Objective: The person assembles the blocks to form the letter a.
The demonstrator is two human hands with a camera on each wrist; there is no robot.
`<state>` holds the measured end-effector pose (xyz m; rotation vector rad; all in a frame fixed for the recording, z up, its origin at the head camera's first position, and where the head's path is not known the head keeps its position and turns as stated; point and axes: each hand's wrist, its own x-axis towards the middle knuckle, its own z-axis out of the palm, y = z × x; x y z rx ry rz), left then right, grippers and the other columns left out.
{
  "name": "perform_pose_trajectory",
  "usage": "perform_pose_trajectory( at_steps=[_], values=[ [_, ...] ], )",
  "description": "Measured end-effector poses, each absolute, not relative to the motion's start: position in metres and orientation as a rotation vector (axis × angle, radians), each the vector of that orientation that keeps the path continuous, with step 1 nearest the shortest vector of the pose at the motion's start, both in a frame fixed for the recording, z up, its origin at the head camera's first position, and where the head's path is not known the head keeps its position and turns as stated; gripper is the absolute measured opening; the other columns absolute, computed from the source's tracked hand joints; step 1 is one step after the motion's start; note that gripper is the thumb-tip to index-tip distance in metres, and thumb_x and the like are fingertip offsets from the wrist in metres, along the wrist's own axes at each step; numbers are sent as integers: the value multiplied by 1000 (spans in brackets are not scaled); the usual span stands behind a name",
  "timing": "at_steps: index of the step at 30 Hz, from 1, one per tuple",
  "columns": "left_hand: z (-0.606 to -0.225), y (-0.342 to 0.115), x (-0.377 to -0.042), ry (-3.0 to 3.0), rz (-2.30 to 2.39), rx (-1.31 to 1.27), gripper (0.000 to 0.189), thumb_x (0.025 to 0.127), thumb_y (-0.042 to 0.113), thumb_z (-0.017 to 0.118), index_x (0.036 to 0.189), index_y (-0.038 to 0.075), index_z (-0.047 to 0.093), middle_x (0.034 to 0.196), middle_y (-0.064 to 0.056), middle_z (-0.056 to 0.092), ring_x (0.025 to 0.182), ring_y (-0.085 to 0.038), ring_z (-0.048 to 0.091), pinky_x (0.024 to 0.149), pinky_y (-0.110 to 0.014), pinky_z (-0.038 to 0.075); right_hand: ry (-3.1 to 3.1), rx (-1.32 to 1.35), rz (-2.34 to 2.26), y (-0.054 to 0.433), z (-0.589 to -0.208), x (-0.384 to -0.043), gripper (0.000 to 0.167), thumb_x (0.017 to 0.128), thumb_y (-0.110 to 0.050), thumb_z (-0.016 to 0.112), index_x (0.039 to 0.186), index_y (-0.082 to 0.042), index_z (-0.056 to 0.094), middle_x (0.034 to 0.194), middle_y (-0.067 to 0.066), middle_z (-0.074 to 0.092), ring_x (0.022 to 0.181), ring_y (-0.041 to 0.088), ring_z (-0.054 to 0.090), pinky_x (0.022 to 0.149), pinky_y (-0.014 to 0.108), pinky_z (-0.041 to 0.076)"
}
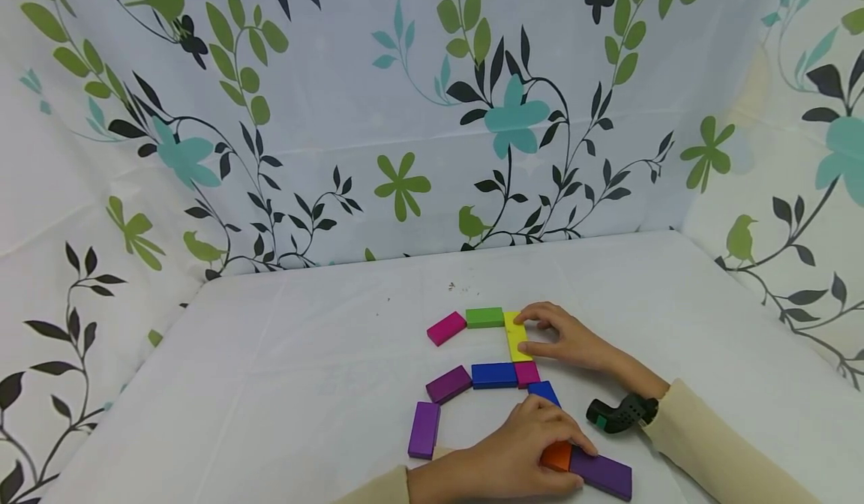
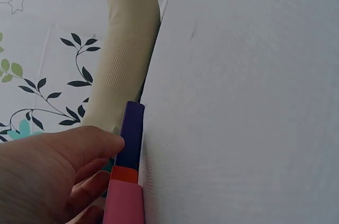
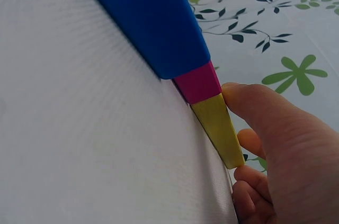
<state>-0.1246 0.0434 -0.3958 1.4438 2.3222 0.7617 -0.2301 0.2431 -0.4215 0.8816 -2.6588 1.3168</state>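
Observation:
My right hand [image 1: 563,337] holds the yellow block [image 1: 515,337], its fingers at the far end and its thumb at the right side. In the right wrist view, the thumb touches near where this yellow block meets a magenta block [image 3: 198,83]. Lower down, my left hand [image 1: 523,448] pinches a dark purple block [image 1: 603,474] at its left end, index finger on the far side and thumb on the near side. That block adjoins an orange block [image 1: 556,456], partly covered by the hand. A pink block [image 2: 124,203] shows beyond the orange one in the left wrist view.
A green block [image 1: 484,318] and a pink block [image 1: 446,328] lie left of the yellow one. Blue [image 1: 494,376] and purple [image 1: 448,385] blocks curve down to another purple block [image 1: 424,430]. Patterned cloth [image 1: 324,114] hangs behind the white table [image 1: 304,354].

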Motion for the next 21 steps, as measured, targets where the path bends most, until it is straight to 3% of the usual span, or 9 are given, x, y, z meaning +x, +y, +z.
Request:
perform_pose_trajectory(
  at_steps=[10, 21],
  values=[
    [-385, 38, -119, 2324, 768, 1566, 25, 97, 28, 61, 121, 23, 65, 123, 13, 56, 121, -1, 36, 96, -19, 30, -2662, 884, 1328, 242, -421, -229, 35, 88, -19, 72, 120, -10, 62, 132, 15, 52, 116, 34, 49, 97, 56, 41],
    [-380, 30, -117, 2329, 889, 1604, 21, 98, 25, 60, 117, 22, 67, 119, 12, 58, 120, 1, 39, 98, -18, 30, -2659, 873, 1330, 243, -424, -231, 37, 87, -22, 73, 120, -12, 62, 133, 13, 52, 116, 32, 49, 97, 51, 42]
  ],
)
